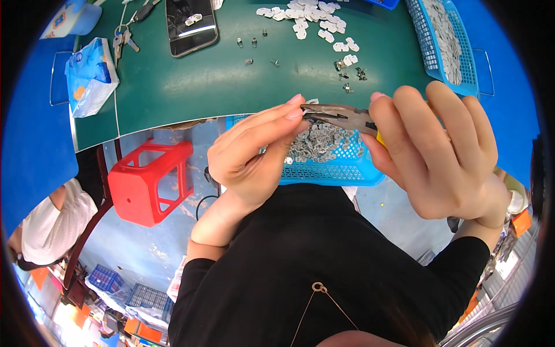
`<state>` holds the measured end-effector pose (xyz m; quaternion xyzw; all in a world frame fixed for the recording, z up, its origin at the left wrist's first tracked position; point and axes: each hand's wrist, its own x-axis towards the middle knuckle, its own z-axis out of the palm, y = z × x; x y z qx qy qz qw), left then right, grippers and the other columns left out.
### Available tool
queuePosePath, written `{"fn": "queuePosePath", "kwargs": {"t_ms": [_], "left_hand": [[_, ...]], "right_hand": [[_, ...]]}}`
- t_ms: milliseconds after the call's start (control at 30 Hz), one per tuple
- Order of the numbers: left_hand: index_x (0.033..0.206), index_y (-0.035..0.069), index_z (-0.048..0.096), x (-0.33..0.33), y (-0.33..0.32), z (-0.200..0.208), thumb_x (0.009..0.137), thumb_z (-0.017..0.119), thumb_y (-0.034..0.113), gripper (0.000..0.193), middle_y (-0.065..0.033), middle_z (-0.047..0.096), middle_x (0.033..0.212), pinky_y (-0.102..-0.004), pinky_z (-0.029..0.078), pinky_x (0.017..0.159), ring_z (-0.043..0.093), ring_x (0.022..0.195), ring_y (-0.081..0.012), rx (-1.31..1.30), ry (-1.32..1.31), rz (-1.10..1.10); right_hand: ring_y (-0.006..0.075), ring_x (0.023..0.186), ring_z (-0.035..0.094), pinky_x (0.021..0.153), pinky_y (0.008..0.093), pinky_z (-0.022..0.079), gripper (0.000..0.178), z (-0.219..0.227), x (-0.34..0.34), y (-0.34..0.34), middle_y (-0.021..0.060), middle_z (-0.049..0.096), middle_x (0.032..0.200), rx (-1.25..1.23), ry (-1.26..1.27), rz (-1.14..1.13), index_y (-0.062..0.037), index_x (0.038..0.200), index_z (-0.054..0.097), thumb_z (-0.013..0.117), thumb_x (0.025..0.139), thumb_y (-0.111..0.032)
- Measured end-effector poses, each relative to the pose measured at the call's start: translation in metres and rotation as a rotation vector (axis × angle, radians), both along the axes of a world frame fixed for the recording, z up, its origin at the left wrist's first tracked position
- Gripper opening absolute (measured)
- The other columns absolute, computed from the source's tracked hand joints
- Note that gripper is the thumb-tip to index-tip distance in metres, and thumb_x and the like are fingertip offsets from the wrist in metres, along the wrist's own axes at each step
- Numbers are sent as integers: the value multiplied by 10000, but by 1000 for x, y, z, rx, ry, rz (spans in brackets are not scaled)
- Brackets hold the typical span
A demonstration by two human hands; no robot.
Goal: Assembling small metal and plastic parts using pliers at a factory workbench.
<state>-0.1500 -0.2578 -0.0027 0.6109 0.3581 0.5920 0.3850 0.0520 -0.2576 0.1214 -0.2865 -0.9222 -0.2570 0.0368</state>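
Observation:
My right hand (pixel 439 144) is closed around long-nose pliers (pixel 344 117), whose yellow handle shows only in part. Their jaws reach left to the fingertips of my left hand (pixel 254 144). There the thumb and fingers pinch a small whitish piece (pixel 313 102), mostly hidden by fingers and jaws, so its exact shape is unclear. Below the pliers, a light blue plastic basket (pixel 338 173) rests at my lap, holding many small silvery metal parts (pixel 321 141).
On the green table (pixel 191 87) lie white flat pieces (pixel 315 13), small dark metal parts (pixel 361 74), a phone (pixel 191 34), keys (pixel 119 39) and a tissue pack (pixel 91 78). A filled blue basket (pixel 471 58) stands far right. A red stool (pixel 133 191) and a seated person's sleeve (pixel 60 222) are left.

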Motion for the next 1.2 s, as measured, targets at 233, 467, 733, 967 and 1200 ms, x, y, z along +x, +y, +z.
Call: {"fn": "queuePosePath", "kwargs": {"t_ms": [233, 467, 733, 967, 1200], "left_hand": [[906, -30, 670, 3, 2, -3, 694, 685, -148, 243, -176, 687, 915, -280, 542, 751, 682, 882, -246, 54, -12, 20], [913, -25, 669, 2, 6, -1, 696, 677, -154, 252, -169, 686, 939, -278, 536, 765, 680, 884, -243, 53, -6, -5], [907, -31, 668, 5, 6, -5, 714, 670, -149, 226, -158, 688, 930, -278, 532, 778, 676, 892, -236, -50, -90, -46], [911, -52, 659, 5, 5, -2, 736, 651, -155, 203, -176, 680, 935, -296, 541, 785, 670, 900, -251, -100, -137, -70], [900, -56, 654, 5, 4, -4, 743, 633, -170, 196, -189, 672, 949, -304, 545, 797, 662, 923, -260, -79, -163, -119]], "right_hand": [[246, 790, 560, 584, 316, 449, 299, 3, 3, 0, 96, 576, 937, -76, -24, 23, 6, 918, 681, 723, 673, -159], [249, 760, 548, 539, 308, 413, 278, -5, 3, 6, 106, 582, 877, -61, 162, 32, 20, 872, 676, 727, 653, -143], [255, 765, 544, 550, 313, 447, 297, -9, 8, 6, 120, 578, 882, -33, 78, 56, 16, 906, 684, 716, 678, -171], [262, 769, 542, 548, 309, 451, 309, -11, 11, 7, 119, 571, 900, -4, 127, 54, 13, 925, 686, 718, 687, -181], [260, 774, 540, 574, 315, 452, 257, -8, 10, 0, 107, 572, 897, -36, 62, 55, 12, 874, 679, 711, 700, -175]]}}
